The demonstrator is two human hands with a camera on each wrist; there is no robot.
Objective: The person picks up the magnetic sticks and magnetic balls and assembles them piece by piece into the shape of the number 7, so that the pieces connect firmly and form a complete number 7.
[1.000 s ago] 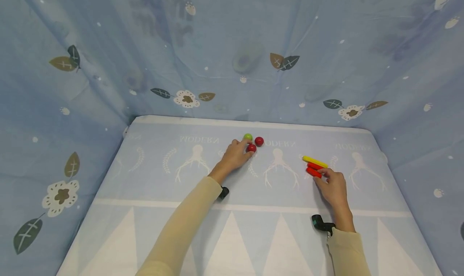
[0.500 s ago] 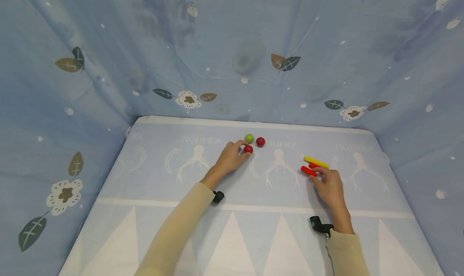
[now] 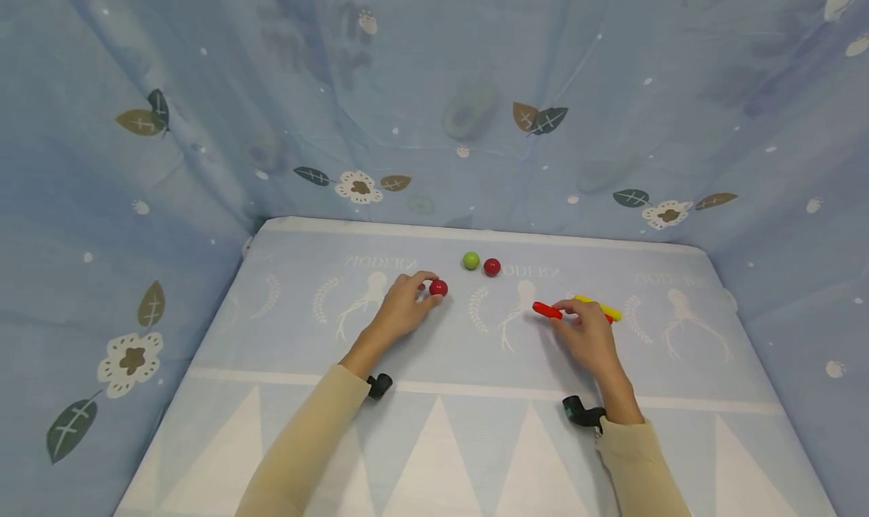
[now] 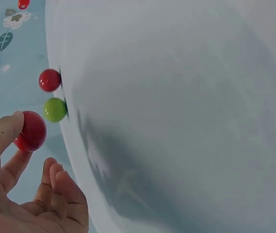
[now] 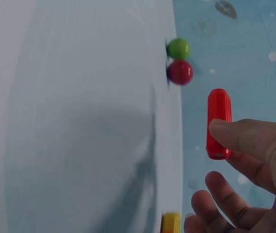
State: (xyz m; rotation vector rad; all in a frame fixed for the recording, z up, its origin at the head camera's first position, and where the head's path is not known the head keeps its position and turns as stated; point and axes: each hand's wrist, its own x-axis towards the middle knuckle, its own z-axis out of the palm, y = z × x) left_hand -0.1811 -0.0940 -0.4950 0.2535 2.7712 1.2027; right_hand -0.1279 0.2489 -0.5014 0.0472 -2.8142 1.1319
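Note:
My left hand [image 3: 402, 306] pinches a shiny red ball [image 4: 34, 131] between thumb and index finger, held just off the table. In my right hand [image 3: 589, 337] a short red ridged stick [image 5: 219, 109] is gripped by thumb and fingers, its far end pointing left in the head view. A green ball [image 3: 471, 260] and a second red ball [image 3: 492, 267] sit side by side near the table's back edge, between the hands. Behind the right hand lies a yellow stick [image 3: 606, 310], with another red stick [image 3: 609, 319] partly hidden next to it.
A pale patterned cloth covers the table [image 3: 434, 390]. Blue printed curtains [image 3: 434, 87] rise directly behind its back edge and along both sides. Each wrist carries a small black camera [image 3: 581, 412].
My left hand draws the red ball leftward, away from the other balls. My right hand lifts the red stick off the stick group and carries it left.

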